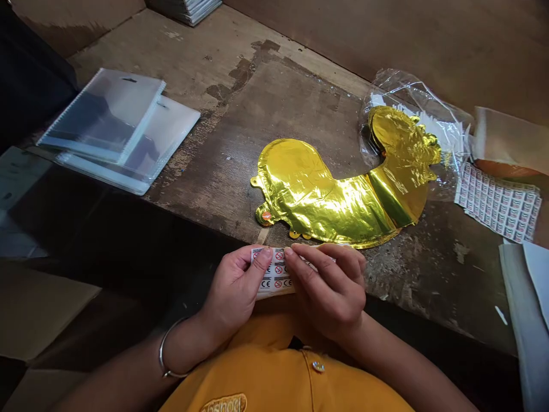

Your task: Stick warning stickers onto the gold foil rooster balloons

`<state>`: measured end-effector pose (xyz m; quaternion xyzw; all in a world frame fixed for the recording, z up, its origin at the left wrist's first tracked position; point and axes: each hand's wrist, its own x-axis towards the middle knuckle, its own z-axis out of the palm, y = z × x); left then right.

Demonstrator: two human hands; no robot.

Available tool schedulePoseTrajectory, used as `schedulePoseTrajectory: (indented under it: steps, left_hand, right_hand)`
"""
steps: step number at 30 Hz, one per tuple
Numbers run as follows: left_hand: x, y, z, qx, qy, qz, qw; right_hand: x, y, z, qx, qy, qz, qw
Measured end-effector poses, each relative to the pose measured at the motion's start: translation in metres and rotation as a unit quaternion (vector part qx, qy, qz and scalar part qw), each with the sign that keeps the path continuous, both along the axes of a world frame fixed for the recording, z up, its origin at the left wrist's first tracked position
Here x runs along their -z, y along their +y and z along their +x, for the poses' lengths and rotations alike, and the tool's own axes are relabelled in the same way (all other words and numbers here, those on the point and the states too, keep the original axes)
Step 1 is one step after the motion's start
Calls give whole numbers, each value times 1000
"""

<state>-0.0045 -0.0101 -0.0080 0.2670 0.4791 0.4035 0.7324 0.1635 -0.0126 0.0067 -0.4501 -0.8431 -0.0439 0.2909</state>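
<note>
A white sticker sheet (pixel 274 276), printed with CE marks and red prohibition symbols, is held just off the table's front edge. My left hand (pixel 235 283) is closed on the sheet's left end, thumb on top. On the sheet's upper part, my right hand (pixel 328 283) pinches with thumb and index finger and covers much of the right side. Whether a single sticker is between those fingertips cannot be made out. Right beyond my hands, flat gold foil balloons (pixel 326 197) lie in a curved stack, with a small orange dot on the lower left tab.
Clear plastic pouches (pixel 115 123) lie at the left table edge. At the right are a crinkled clear bag (pixel 433 103), more sticker sheets (pixel 497 200) and white paper (pixel 521 292). A wooden panel (pixel 407 40) bounds the worn table (pixel 283 97) at the back.
</note>
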Motion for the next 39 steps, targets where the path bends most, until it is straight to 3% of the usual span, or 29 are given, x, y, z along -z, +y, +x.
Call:
schedulePoseTrajectory:
  steps: [3, 6, 8, 12, 17, 32, 39]
  left_hand:
    - [3, 1, -1, -15, -25, -10, 1000]
    - [3, 1, -2, -10, -32, -11, 999]
    - [0, 0, -2, -4, -29, -10, 1000]
    - [-3, -1, -2, 13, 38, 19, 999]
    - [-2, -1, -1, 20, 104, 70, 992]
    - [-1, -1, 0, 49, 178, 238, 953]
    - [1, 1, 0, 45, 198, 274, 940]
  right_hand:
    - [-1, 0, 0, -38, 24, -25, 999]
    - [-11, 11, 0, -3, 49, -70, 996]
    - [-20, 21, 2, 16, 45, -146, 988]
    - [-32, 33, 10, -4, 62, -306, 950]
    - [-38, 32, 13, -9, 71, -362, 929]
    - [-46, 31, 21, -48, 18, -322, 945]
    - [-42, 30, 18, -66, 28, -362, 929]
